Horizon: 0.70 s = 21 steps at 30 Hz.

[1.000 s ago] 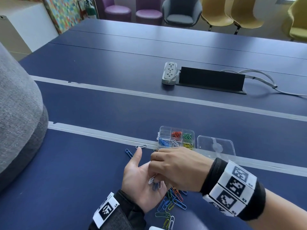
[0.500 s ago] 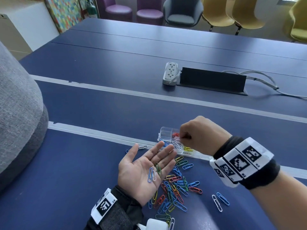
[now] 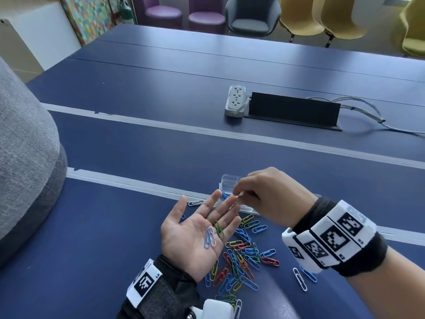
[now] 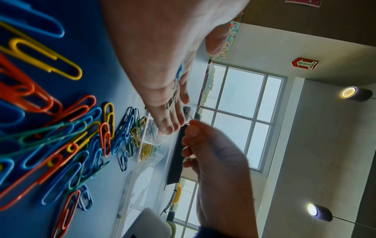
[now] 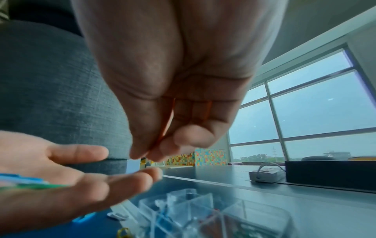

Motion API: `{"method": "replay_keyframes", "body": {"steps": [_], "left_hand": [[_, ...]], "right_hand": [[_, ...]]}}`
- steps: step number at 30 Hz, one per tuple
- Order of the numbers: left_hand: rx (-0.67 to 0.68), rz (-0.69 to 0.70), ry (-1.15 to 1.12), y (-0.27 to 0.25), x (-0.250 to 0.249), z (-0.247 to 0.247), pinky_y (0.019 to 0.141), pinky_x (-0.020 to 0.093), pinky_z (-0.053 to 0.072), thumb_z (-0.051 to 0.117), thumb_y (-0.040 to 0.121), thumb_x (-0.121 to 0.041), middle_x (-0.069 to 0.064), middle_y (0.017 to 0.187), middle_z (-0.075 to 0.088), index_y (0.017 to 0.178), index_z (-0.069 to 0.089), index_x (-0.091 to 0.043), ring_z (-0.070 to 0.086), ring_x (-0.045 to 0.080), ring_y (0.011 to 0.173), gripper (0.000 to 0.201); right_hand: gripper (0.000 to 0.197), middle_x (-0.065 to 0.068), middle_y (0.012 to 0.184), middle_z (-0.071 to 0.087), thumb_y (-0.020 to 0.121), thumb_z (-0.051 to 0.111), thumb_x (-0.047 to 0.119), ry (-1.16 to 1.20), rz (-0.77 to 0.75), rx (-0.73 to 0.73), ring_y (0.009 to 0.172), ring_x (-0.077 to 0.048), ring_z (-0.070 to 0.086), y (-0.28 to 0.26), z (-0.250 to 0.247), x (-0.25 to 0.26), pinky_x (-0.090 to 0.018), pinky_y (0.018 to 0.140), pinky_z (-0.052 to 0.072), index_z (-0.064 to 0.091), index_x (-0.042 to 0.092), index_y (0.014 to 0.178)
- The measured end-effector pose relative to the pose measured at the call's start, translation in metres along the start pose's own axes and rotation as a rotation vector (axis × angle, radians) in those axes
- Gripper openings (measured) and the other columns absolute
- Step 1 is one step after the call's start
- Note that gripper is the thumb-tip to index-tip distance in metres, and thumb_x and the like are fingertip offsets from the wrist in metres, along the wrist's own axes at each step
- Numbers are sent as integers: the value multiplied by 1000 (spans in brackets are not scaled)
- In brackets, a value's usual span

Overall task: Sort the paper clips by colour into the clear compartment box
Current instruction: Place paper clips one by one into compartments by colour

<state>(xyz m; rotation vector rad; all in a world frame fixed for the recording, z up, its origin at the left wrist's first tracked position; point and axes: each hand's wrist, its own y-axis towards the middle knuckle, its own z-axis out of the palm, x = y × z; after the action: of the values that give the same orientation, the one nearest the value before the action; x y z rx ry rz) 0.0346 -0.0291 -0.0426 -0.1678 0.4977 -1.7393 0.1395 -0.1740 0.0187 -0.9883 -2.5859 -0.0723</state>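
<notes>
My left hand [image 3: 207,217] lies palm up and open, carrying a blue clip [image 3: 207,238], a white one and a green clip [image 3: 219,230]. Just beyond its fingertips my right hand [image 3: 239,195] hovers over the clear compartment box [image 3: 226,181] and hides most of it. In the right wrist view the right hand [image 5: 146,154] pinches an orange-red clip [image 5: 162,136] between thumb and forefinger above the box [image 5: 193,209]. A loose pile of mixed-colour clips [image 3: 241,259] lies on the blue table under both wrists and fills the left side of the left wrist view as a spread of clips [image 4: 61,136].
A white and a blue clip [image 3: 301,278] lie apart at the right of the pile. One pale clip [image 3: 195,202] rests on the tape line. Farther back are a power strip [image 3: 235,101] and a black cable box [image 3: 292,111]. A grey cushion [image 3: 23,169] fills the left.
My right hand left the left palm with a clip and rose over the box. Since half a second ago it has shifted slightly left toward the left fingertips. The left palm stayed open.
</notes>
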Motion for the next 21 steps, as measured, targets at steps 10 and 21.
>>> {"method": "replay_keyframes", "body": {"steps": [10,21], "left_hand": [[85,-48,0,-8,2,3,66,44,54,39,87,-56,28,120,61,134,49,-3,67,39,85,71],[5,-42,38,-11,5,1,70,36,56,39,86,-53,23,109,63,132,49,3,66,31,83,73]], "right_hand": [[22,1,98,62,78,64,30,-4,-282,181,90,-22,58,-23,18,29,-40,71,52,68,24,99],[13,0,84,63,81,59,21,72,-354,-13,74,-24,62,-29,29,31,-35,56,54,71,21,84]]}}
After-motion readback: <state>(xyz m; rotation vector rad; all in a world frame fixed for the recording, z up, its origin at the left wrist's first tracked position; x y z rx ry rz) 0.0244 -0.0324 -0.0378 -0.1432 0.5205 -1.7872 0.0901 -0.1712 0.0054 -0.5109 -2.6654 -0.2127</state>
